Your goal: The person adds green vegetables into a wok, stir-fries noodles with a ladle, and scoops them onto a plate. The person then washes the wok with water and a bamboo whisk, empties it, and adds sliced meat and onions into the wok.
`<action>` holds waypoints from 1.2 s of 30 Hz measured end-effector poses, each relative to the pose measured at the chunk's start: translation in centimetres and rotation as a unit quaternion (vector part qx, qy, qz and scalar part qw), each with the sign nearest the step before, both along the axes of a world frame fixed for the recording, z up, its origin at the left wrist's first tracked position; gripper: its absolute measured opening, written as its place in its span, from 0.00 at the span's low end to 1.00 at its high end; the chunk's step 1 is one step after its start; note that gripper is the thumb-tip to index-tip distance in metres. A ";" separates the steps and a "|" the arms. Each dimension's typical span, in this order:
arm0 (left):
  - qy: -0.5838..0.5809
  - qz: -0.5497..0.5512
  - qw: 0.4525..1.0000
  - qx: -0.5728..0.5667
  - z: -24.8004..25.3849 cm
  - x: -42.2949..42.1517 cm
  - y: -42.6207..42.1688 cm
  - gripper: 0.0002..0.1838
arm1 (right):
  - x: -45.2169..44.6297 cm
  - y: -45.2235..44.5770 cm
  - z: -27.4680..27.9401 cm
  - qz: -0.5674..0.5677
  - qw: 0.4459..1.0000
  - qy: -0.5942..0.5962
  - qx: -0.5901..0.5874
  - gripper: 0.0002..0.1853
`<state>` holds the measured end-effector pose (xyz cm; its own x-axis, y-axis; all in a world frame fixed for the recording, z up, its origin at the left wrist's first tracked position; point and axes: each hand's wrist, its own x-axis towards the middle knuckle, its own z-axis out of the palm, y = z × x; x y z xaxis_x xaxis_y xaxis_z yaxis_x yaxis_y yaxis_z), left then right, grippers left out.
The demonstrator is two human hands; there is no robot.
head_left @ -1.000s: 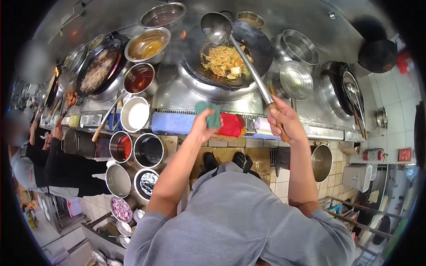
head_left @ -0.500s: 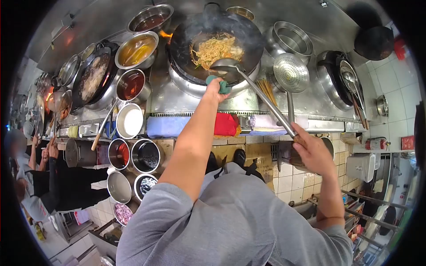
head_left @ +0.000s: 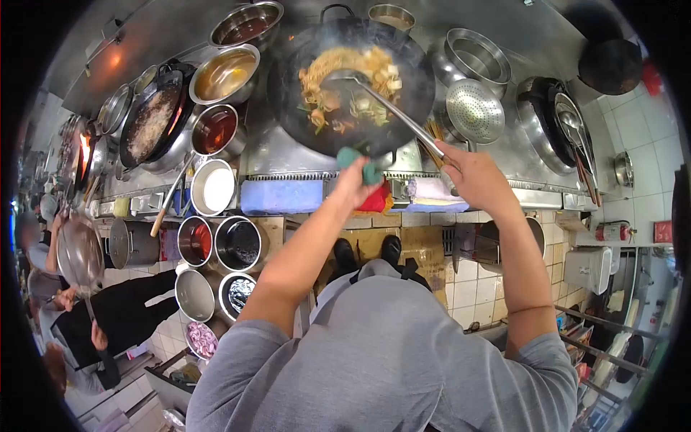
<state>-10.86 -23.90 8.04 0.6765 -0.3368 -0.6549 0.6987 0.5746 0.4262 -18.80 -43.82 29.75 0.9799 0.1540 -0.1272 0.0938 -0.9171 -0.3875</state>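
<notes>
Metal ladle (head_left: 345, 74) in round wok (head_left: 288, 101)

Black wok (head_left: 284, 93), yellow noodles (head_left: 345, 61), green cloth (head_left: 349, 159), silvery ladle (head_left: 400, 115), blue towel (head_left: 281, 196)

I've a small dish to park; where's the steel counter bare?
Bare steel counter shows between the large round black wok, the round steel pot of red sauce and the folded blue cloth. A narrower patch seems free between the round perforated steel strainer and the black wok holding utensils. Crowded: round steel bowls stand close together behind that pot.
</notes>
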 end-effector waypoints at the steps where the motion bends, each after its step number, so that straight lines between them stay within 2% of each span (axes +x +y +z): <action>1: 0.008 -0.027 1.000 -0.013 -1.6 -1.6 0.6 0.08 | 0.3 0.4 -0.3 -0.017 1.000 -0.021 0.004 0.22; 2: 0.035 -0.038 0.998 0.041 0.6 -4.0 1.0 0.09 | -0.2 0.4 -0.2 -0.016 1.000 -0.019 0.005 0.22; 3: 0.035 -0.036 0.998 0.041 1.8 -5.6 1.3 0.09 | -1.2 0.5 0.1 -0.008 0.999 -0.033 0.017 0.22; 5: 0.042 -0.049 0.997 -0.046 3.9 -6.4 1.5 0.09 | -2.3 0.2 1.0 0.001 0.998 -0.055 0.029 0.22; 7: 0.060 0.041 0.997 -0.017 7.3 -2.9 0.4 0.09 | -3.9 -0.6 2.2 0.018 0.998 -0.019 0.054 0.23; 8: 0.044 0.043 0.997 -0.037 4.5 0.7 -0.1 0.08 | -5.0 -1.0 3.4 0.017 0.998 -0.016 0.054 0.23; 9: 0.021 0.046 0.997 -0.057 2.1 3.3 -0.3 0.07 | -5.8 -1.4 5.4 0.010 0.998 0.035 0.054 0.23; 10: 0.053 0.051 0.997 -0.014 5.3 1.4 0.0 0.09 | -5.8 -2.0 7.1 0.007 0.995 0.084 0.052 0.24; 13: 0.024 -0.015 0.999 -0.040 10.6 -2.1 1.0 0.08 | -5.4 -3.1 9.0 0.026 0.994 0.109 0.017 0.24; 15: 0.060 0.030 0.996 -0.053 11.5 0.4 0.7 0.06 | -3.4 -3.1 6.2 0.029 0.998 0.057 -0.001 0.23; 17: 0.051 0.035 0.998 -0.007 10.1 2.9 0.1 0.06 | -0.8 -1.9 2.4 0.021 0.999 0.017 -0.021 0.23; 18: 0.025 -0.001 0.999 -0.028 5.2 3.6 0.3 0.06 | 0.2 -1.1 0.8 0.008 1.000 -0.001 -0.028 0.22; 21: 0.023 -0.058 0.998 -0.019 0.3 -0.3 0.6 0.05 | 1.1 0.0 -1.8 -0.038 0.998 -0.041 -0.006 0.22; 24: 0.078 -0.066 0.995 0.009 2.8 -2.7 0.5 0.05 | -0.9 -0.1 -1.0 -0.038 0.997 -0.051 0.040 0.22; 25: 0.078 -0.063 0.995 0.010 4.5 -2.0 0.5 0.05 | -1.2 -0.5 -0.9 -0.041 0.996 -0.048 0.063 0.22; 27: 0.040 0.008 0.999 -0.024 7.7 0.2 0.0 0.06 | -2.1 -2.0 -1.0 -0.055 0.993 -0.016 0.100 0.22; 29: 0.026 0.006 1.000 0.002 9.2 2.1 0.1 0.07 | -2.6 -3.3 -0.1 -0.063 0.989 0.011 0.133 0.23; 31: 0.031 0.002 0.999 0.020 9.7 2.5 -0.1 0.09 | -3.2 -4.1 1.7 -0.220 0.932 0.160 0.239 0.24; 33: -0.026 -0.014 0.993 0.115 9.0 1.7 -0.9 0.10 | -3.0 -5.1 0.0 -0.231 0.922 0.152 0.272 0.26; 34: -0.060 0.009 0.984 0.170 7.7 0.4 -1.6 0.12 | -2.8 -4.5 -0.3 -0.279 0.899 0.156 0.300 0.26; 35: -0.128 -0.003 0.959 0.254 2.3 0.2 -2.1 0.15 | -2.6 -4.0 -0.7 -0.327 0.872 0.157 0.328 0.27; 36: -0.212 0.020 0.925 0.316 -1.2 -0.9 -2.4 0.20 | -2.3 -3.6 -1.5 -0.307 0.863 0.182 0.357 0.30</action>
<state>-11.71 -26.33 6.85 0.9215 0.0531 -0.3848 0.3748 0.1392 0.9166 -21.13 -47.40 28.24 0.8194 -0.2134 -0.5320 -0.5727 -0.2647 -0.7759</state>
